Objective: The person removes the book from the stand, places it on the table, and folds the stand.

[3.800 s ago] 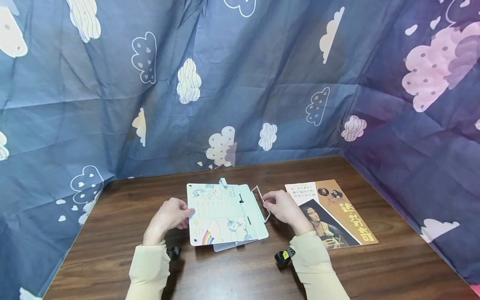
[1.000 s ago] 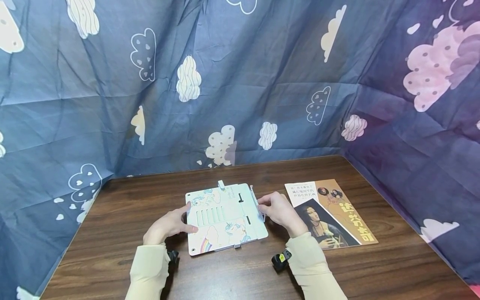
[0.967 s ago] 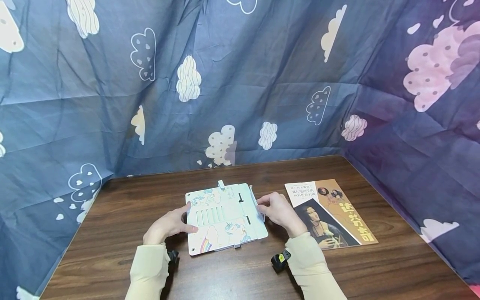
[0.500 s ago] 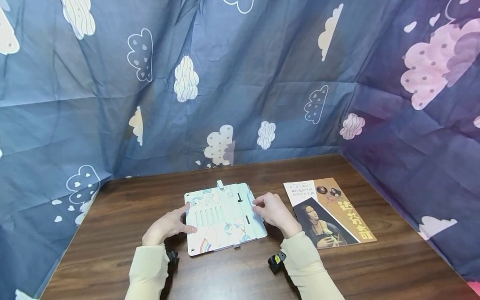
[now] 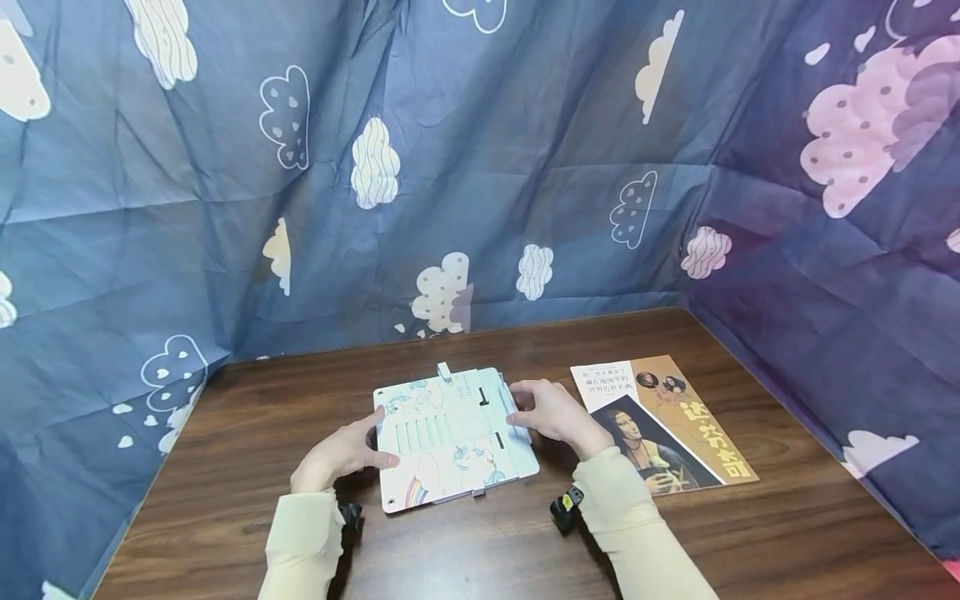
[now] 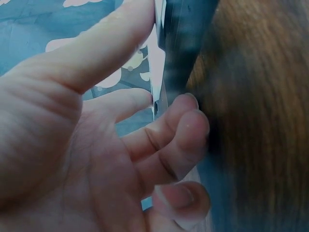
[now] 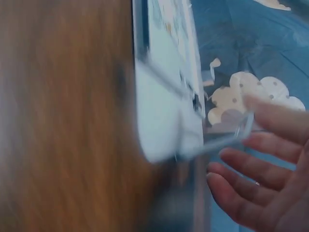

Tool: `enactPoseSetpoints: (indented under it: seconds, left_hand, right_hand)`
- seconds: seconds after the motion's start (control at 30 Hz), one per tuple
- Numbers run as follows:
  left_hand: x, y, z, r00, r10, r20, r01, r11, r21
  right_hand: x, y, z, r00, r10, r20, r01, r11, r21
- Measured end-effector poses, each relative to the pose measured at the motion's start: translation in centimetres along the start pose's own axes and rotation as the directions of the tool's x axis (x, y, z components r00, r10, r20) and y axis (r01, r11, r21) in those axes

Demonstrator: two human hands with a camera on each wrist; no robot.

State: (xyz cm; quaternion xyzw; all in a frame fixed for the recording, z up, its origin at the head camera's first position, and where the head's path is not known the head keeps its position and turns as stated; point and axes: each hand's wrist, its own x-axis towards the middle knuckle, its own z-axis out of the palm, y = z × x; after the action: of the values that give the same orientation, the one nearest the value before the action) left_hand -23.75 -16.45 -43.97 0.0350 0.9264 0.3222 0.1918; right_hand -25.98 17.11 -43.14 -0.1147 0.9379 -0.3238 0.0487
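Note:
A white and pale-blue book stand (image 5: 435, 442) with unicorn and rainbow prints lies low over the wooden table in the head view. My left hand (image 5: 341, 452) grips its left edge, thumb on the printed face. In the left wrist view, the index fingertip reaches the edge and the other fingers (image 6: 178, 135) curl beside the underside. At the stand's right edge, my right hand (image 5: 553, 412) holds the thin wire bracket (image 7: 217, 145) between thumb and index finger. The remaining fingers (image 7: 251, 169) are loosely bent in the right wrist view.
A magazine (image 5: 667, 425) with a portrait cover lies right of the stand, partly behind my right hand. A small clip (image 5: 445, 372) sticks up at the stand's far edge. Blue cloud-patterned cloth (image 5: 480, 192) hangs behind and to the right of the table.
The wire bracket, swung outward at first, now lies closer against the stand. My left hand has spread its grip on the left edge, and the stand's near side has tipped lower.

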Motion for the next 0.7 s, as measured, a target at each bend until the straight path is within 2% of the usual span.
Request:
enactPoseSetpoints:
  seconds: [0.17,0.27,0.4,0.53,0.7]
  left_hand:
    - [0.1,0.1,0.1,1.000,-0.005,-0.007,0.005,1.000,-0.004]
    - [0.2,0.0,0.2,1.000,-0.004,-0.013,0.003,1.000,-0.011]
    - [0.2,-0.2,0.6,1.000,-0.010,-0.007,0.010,1.000,-0.009]
    - [0.3,-0.4,0.7,1.000,-0.010,-0.005,0.010,1.000,-0.017]
    - [0.1,-0.5,0.2,1.000,-0.013,-0.010,0.013,0.999,-0.036]
  right_hand:
    - [1.4,1.4,-1.2,0.985,-0.097,0.146,0.088,0.994,0.064]
    - [2.2,2.2,-1.6,0.960,-0.166,0.224,0.145,0.984,0.107]
    - [2.9,2.9,-1.9,0.925,-0.219,0.310,0.200,0.975,0.094]
    - [3.4,3.2,-2.0,0.906,-0.252,0.341,0.235,0.968,0.090]
    - [4.1,3.1,-2.1,0.891,-0.294,0.347,0.233,0.950,0.207]
